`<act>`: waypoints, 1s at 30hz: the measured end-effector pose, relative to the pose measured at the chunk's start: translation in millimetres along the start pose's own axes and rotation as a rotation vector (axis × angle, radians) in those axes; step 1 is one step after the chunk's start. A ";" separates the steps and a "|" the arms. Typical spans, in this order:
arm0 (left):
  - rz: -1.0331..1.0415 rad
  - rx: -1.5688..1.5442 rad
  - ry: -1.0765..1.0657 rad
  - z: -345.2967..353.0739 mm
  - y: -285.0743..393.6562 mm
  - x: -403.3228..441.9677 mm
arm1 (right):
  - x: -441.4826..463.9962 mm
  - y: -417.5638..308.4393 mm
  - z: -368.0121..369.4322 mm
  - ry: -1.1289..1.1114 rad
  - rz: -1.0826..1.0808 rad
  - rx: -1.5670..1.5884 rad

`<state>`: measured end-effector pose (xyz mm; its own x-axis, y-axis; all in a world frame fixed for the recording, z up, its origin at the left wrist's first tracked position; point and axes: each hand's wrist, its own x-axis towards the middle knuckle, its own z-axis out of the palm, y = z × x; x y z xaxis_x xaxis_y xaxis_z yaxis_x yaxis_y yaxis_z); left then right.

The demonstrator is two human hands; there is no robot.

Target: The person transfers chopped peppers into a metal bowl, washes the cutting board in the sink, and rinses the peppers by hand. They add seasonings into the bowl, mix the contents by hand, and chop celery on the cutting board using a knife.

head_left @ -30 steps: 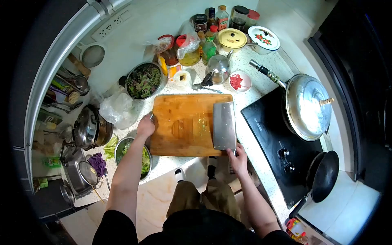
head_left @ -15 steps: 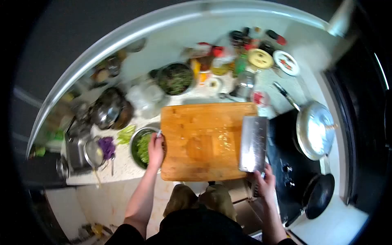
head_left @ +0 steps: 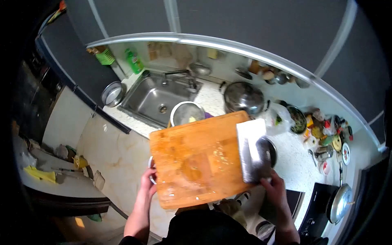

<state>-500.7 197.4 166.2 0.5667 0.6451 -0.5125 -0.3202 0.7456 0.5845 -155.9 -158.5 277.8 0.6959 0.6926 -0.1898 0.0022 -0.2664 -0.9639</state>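
Observation:
A wooden cutting board [head_left: 183, 163] is held up in front of my body, tilted, with small pale chopped bits [head_left: 220, 157] and wet patches on its face. My left hand [head_left: 148, 182] is closed on its left edge, where a pale curved handle [head_left: 152, 163] shows; some fingers are hidden. At the board's right side, a wide-bladed cleaver [head_left: 250, 151] lies flat against the wood. My right hand [head_left: 274, 185] is closed around the cleaver's handle, close to the board's edge; whether it also bears the board I cannot tell.
Beyond the board is a steel sink [head_left: 159, 100] with a faucet [head_left: 176, 73]. A strainer [head_left: 187, 113] is at the sink's near right, a lidded pot [head_left: 244, 97] on the counter. A dark-rimmed bowl [head_left: 270, 151] is partly hidden behind the cleaver. The stove [head_left: 316, 204] holds a lidded pan [head_left: 341, 202].
My view has turned left, from the stove side toward the sink. The board and cleaver have travelled with both hands, and the board is now tilted, its right side higher.

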 end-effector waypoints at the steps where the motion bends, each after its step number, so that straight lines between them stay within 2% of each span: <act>1: 0.044 -0.024 -0.007 15.1 40.8 -25.2 | 25.7 -6.3 34.7 -0.067 -0.026 -0.058; 2: 0.015 -0.133 -0.294 -58.2 69.1 -17.7 | 48.1 -19.5 68.5 -0.090 0.072 -0.160; 3: -0.026 -0.029 -0.201 -56.9 103.7 -38.1 | 71.0 -39.2 104.6 -0.122 0.167 -0.264; 4: -0.036 -0.010 -0.110 -66.2 129.9 -50.1 | 101.7 -31.9 137.9 -0.242 -0.148 -0.100; 5: -0.050 0.012 -0.022 -77.6 149.9 -57.3 | 127.7 -47.7 169.6 -0.311 -0.182 -0.133; 6: -0.048 0.008 -0.030 -94.6 171.4 -59.5 | 160.8 -45.2 198.8 -0.404 -0.113 -0.197; 7: 0.016 -0.043 -0.033 -113.9 192.7 -57.9 | 192.5 -58.5 228.0 -0.479 -0.181 -0.288; 8: 0.079 -0.094 -0.028 -123.9 209.0 -58.1 | 221.6 -79.8 255.7 -0.580 -0.080 -0.370; 9: 0.079 -0.099 -0.027 -117.3 223.4 -57.1 | 256.2 -65.1 284.8 -0.654 -0.016 -0.150; 10: 0.150 -0.087 0.072 -103.9 238.8 -53.0 | 279.8 -71.5 310.6 -0.707 0.032 -0.015; 11: 0.221 -0.074 0.174 -98.6 252.2 -45.7 | 304.5 -75.3 328.5 -0.759 0.169 0.026; 12: 0.222 -0.075 0.179 -115.4 265.6 -32.6 | 331.1 -74.7 344.2 -0.811 0.308 0.067; 14: 0.283 0.115 0.117 -159.7 293.2 -7.0 | 393.7 -53.5 368.3 -0.847 0.345 -0.053; 15: 0.358 0.170 0.359 -113.3 300.6 6.2 | 423.8 -39.6 378.2 -0.878 0.374 -0.176; 16: 0.362 0.167 0.371 -101.3 308.3 18.5 | 450.3 -29.4 387.2 -0.892 0.375 -0.179; 18: 0.385 0.279 0.429 -84.7 326.9 41.2 | 504.7 -15.7 397.7 -0.904 0.109 -0.666; 19: 0.396 0.281 0.430 -88.2 332.7 54.7 | 542.3 9.6 401.9 -0.910 0.106 -0.661; 20: 0.371 0.285 0.431 -78.9 338.8 66.3 | 581.0 46.0 402.5 -0.826 -0.074 -0.820; 22: 0.322 0.250 0.429 -85.4 347.9 95.5 | 605.7 38.7 405.8 -0.749 -0.259 -0.972; 23: 0.308 0.207 0.467 -87.3 348.7 111.4 | 610.2 29.2 400.7 -0.748 -0.254 -0.825; 25: 0.248 0.209 0.403 -82.7 351.2 139.9 | 620.5 15.9 396.5 -0.751 -0.252 -0.685; 27: 0.195 0.219 0.386 -86.1 345.6 171.3 | 626.4 15.4 392.4 -0.660 -0.054 -0.903; 28: 0.154 0.223 0.406 -83.8 341.3 185.3 | 627.2 23.6 388.7 -0.654 -0.052 -0.906; 30: 0.125 0.277 0.310 -73.1 337.1 214.7 | 632.2 51.5 379.0 -0.593 0.060 -0.728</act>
<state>-542.5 599.4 207.2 0.2684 0.7787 -0.5670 -0.1323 0.6129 0.7790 12.0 519.7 37.3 0.2308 0.8391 -0.4926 0.5664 -0.5275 -0.6332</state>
